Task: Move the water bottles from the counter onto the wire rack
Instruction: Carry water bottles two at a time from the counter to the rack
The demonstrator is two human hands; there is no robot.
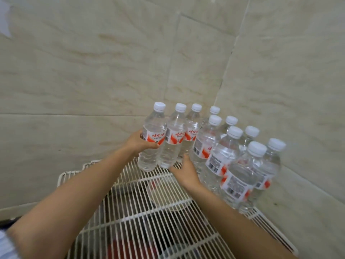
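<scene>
Several clear water bottles with white caps and red-and-white labels stand on a white wire rack (141,217), grouped toward its far right corner (240,165). My left hand (140,142) is wrapped around the leftmost bottle (152,139) at its label; the bottle is upright, with its base at the rack's wires. My right hand (186,171) touches the lower part of the neighbouring bottle (172,141), fingers curled against its base. A third bottle (192,128) stands right behind these two. The counter is not in view.
Beige tiled walls (93,71) meet in a corner right behind and to the right of the rack. Through the wires, dark and red objects show on a lower level (130,247). The rack's near and left wires carry no bottles.
</scene>
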